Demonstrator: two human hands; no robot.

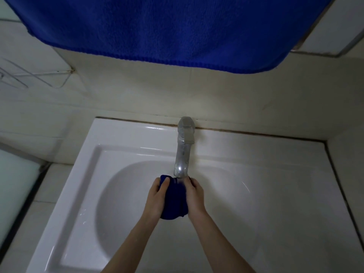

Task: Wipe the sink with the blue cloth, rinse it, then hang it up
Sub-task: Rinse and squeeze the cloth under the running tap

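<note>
A bunched dark blue cloth (174,198) sits between both hands, directly under the spout of the chrome faucet (183,152). My left hand (156,196) grips its left side, fingers curled over the top. My right hand (195,196) grips its right side. Both are held over the bowl of the white sink (256,194). A thin stream of water seems to fall from the spout onto the cloth. The cloth's underside is hidden.
A large blue towel (167,30) hangs above, across the top of the view, in front of the tiled wall. A wire rack (29,77) is fixed to the wall at left. Water drops lie on the sink's left rim.
</note>
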